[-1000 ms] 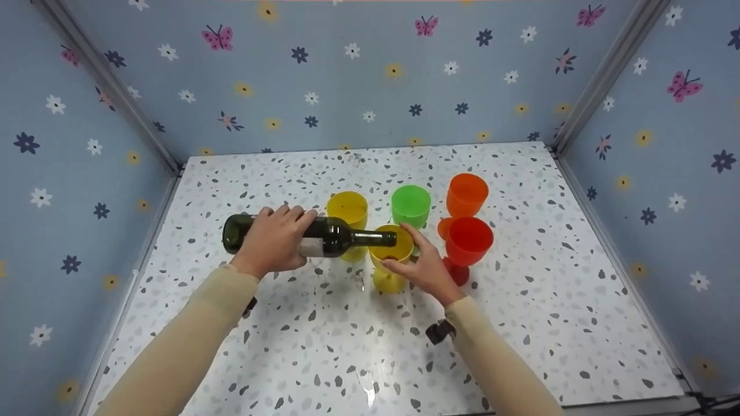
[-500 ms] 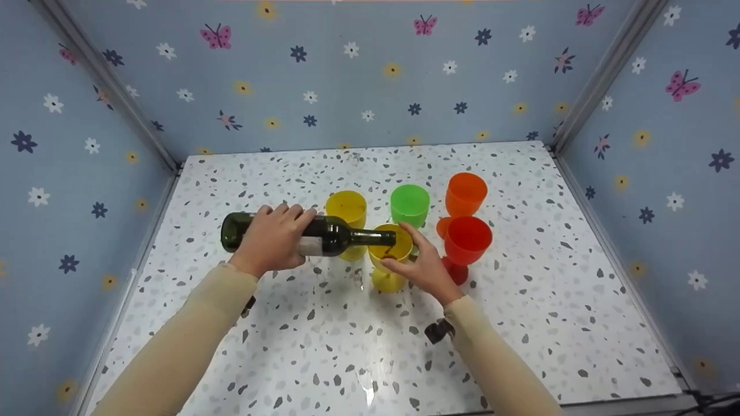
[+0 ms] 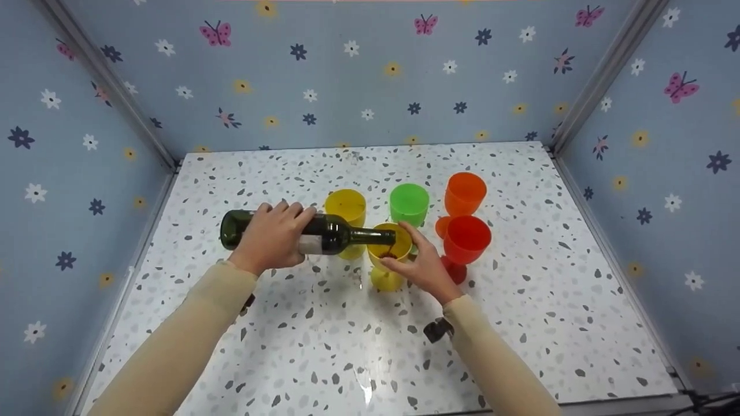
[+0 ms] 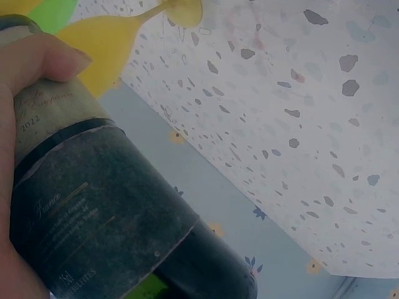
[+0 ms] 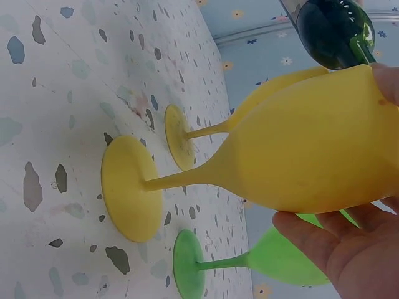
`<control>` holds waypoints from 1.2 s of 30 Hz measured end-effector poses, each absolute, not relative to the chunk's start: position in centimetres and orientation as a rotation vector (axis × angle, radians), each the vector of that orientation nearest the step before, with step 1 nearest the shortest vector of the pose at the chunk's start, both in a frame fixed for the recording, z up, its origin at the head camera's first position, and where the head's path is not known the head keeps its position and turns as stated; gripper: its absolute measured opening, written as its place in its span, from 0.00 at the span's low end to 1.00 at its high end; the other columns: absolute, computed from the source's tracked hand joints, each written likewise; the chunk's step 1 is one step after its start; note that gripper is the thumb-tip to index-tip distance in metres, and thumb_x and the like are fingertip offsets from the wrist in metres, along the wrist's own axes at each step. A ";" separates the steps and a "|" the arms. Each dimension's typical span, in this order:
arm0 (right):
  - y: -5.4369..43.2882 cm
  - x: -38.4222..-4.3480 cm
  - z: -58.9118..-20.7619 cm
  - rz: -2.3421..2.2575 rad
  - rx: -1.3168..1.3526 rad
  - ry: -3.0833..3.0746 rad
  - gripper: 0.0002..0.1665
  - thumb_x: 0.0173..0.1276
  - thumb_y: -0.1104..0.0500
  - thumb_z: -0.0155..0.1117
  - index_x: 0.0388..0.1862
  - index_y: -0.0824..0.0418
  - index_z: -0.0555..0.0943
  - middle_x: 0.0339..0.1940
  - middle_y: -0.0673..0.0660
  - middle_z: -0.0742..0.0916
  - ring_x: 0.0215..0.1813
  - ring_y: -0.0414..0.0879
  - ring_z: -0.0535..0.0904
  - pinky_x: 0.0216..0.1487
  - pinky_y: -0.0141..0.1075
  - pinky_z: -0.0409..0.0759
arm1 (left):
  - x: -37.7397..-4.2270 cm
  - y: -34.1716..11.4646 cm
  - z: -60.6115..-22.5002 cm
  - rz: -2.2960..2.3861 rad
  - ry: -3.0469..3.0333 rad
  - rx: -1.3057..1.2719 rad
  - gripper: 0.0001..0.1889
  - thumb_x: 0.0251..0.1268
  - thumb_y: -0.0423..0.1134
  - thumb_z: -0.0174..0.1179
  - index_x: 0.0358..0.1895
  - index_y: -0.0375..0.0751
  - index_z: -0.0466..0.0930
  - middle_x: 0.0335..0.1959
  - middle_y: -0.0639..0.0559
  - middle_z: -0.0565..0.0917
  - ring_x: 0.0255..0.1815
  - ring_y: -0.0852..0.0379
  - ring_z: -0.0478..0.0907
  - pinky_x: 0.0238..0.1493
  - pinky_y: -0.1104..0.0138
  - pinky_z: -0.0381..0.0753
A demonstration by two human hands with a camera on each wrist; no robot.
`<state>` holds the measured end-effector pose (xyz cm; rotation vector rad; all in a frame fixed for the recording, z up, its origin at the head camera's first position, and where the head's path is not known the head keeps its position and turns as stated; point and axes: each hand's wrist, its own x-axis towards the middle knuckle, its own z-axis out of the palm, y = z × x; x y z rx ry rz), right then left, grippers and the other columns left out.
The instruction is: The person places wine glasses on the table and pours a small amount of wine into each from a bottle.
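Observation:
My left hand [image 3: 272, 238] grips a dark green wine bottle [image 3: 334, 234] round its body, tipped almost level with its neck pointing right. The bottle's mouth sits over the rim of the front yellow goblet [image 3: 388, 281], and a thin dark red stream runs down into it. Some dark liquid shows inside the bowl. With thumb and fingers round the bowl, my right hand [image 3: 425, 267] holds this goblet upright. The right wrist view shows its foot [image 5: 129, 193] at the tabletop. In the left wrist view the bottle's dark label [image 4: 100, 205] faces the camera.
Close behind stands another yellow goblet [image 3: 346, 203], beside a green goblet [image 3: 409, 202]. To the right are an orange goblet [image 3: 466, 193] and a red goblet [image 3: 467, 241]. Flower-patterned panels [image 3: 370, 75] border the speckled white tabletop [image 3: 324, 358] at the back and sides.
A thin dark stream has appeared below the bottle's mouth, and more dark liquid shows in the goblet. Both hands and the bottle have stayed nearly in place.

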<state>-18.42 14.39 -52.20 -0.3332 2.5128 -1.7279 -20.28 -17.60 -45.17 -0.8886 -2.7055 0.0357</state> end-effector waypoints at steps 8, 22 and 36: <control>14.3 -18.5 -52.1 -1.709 -0.351 2.511 0.54 0.55 0.45 0.78 0.77 0.54 0.63 0.71 0.50 0.73 0.69 0.49 0.69 0.60 0.45 0.76 | -20.3 -17.8 -45.1 0.018 -2.703 -0.897 0.41 0.35 0.49 0.75 0.60 0.41 0.73 0.45 0.41 0.81 0.41 0.40 0.77 0.42 0.45 0.77; 14.4 -18.5 -52.2 -1.739 -0.348 2.489 0.53 0.55 0.47 0.79 0.77 0.54 0.63 0.70 0.50 0.74 0.69 0.49 0.69 0.62 0.49 0.74 | -20.3 -17.6 -44.9 0.036 -2.696 -0.905 0.41 0.34 0.49 0.75 0.59 0.41 0.73 0.44 0.41 0.81 0.40 0.40 0.78 0.41 0.47 0.77; 14.4 -18.4 -52.2 -1.733 -0.331 2.499 0.54 0.55 0.47 0.79 0.77 0.54 0.63 0.70 0.49 0.74 0.68 0.48 0.70 0.61 0.48 0.75 | -20.3 -17.6 -44.9 0.034 -2.700 -0.895 0.41 0.35 0.49 0.75 0.60 0.41 0.73 0.46 0.41 0.81 0.42 0.40 0.78 0.42 0.46 0.77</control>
